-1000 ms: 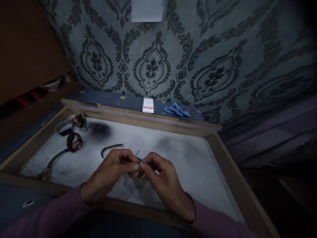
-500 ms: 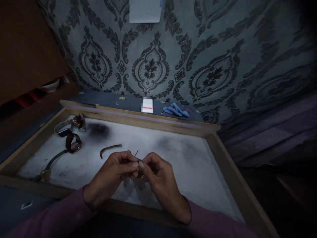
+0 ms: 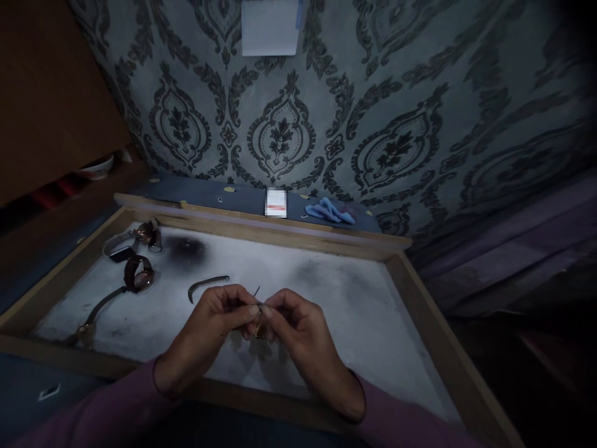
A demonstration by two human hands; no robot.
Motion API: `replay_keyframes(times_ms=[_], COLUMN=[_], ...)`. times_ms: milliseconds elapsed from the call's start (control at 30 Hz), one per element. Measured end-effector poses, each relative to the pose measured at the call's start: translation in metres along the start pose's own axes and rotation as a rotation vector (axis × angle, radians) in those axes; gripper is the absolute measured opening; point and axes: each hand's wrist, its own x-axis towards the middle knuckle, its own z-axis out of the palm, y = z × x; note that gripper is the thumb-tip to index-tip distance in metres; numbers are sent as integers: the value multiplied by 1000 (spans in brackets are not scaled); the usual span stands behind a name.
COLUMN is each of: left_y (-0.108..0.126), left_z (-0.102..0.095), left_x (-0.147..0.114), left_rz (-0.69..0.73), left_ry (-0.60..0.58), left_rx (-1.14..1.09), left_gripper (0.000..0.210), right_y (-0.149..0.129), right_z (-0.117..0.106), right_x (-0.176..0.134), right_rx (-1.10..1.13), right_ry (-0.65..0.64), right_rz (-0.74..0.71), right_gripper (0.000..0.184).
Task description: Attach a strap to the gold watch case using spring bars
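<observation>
My left hand and my right hand meet over the white-bottomed tray. Both are closed, thumbs and fingertips pinching at the top of a small gold-coloured watch case. Most of the case is hidden behind the fingers. A thin dark strip sticks up between the hands; what it belongs to cannot be made out. Just beyond my left hand, a loose curved watch strap lies on the tray floor.
At the tray's left lie a dark-strapped watch, a square-faced watch, a brownish watch and a long-strapped watch. The wooden tray rim surrounds them. Behind it sit a blue cloth and a small white box.
The gold watch case has turned between my fingers, now showing narrower and tilted. Both hands keep their pinch in nearly the same place. The view has tipped slightly upward.
</observation>
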Motion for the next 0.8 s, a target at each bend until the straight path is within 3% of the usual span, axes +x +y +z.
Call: replay_keyframes(times_ms=[267, 533, 800], left_y=[-4, -1, 5], left_z=[-2, 2, 2], left_x=[0, -1, -2], left_rz=[-100, 21, 88], left_ry=[16, 15, -4], left_rx=[-77, 34, 181], left_gripper=[22, 22, 19], right_y=[-1, -1, 1], right_z=[4, 6, 4], right_x=[-1, 0, 0], right_rx=[-114, -6, -58], right_ry=[54, 49, 70], right_rz=[-84, -15, -43], right_gripper=[21, 20, 23])
